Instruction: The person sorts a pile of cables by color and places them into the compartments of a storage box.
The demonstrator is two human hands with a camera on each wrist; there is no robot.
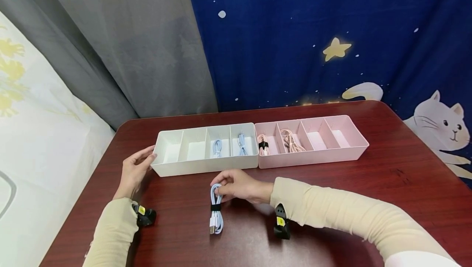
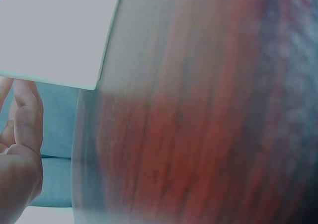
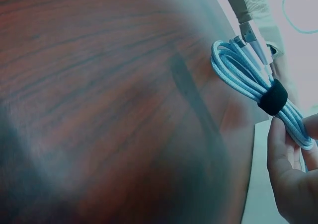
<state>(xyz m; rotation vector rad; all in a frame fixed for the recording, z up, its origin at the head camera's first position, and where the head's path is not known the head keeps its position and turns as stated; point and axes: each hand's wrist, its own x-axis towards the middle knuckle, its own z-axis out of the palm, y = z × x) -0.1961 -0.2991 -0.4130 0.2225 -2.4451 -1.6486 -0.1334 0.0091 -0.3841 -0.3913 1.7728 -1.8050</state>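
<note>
A coiled light-blue USB cable [image 1: 216,213] hangs from my right hand [image 1: 239,185], whose thumb and fingers pinch the top of its loop. A black strap [image 3: 274,98] wraps the coil, and its metal USB plug [image 3: 250,33] shows in the right wrist view. My left hand [image 1: 135,170] touches the left end of the white divided box [image 1: 206,164]. The left wrist view has this hand's fingers [image 2: 27,114] against the box's end, their tips partly hidden. Two blue cables, a left one [image 1: 217,148] and a right one [image 1: 241,144], lie in the white box's two right compartments.
A pink divided box [image 1: 313,158] adjoins the white box's right end. Its two left compartments hold a strapped pink cable [image 1: 263,141] and a loose pink cable [image 1: 291,142]. Both boxes stand on a dark red wooden table [image 1: 177,218], with curtains [image 1: 273,46] behind.
</note>
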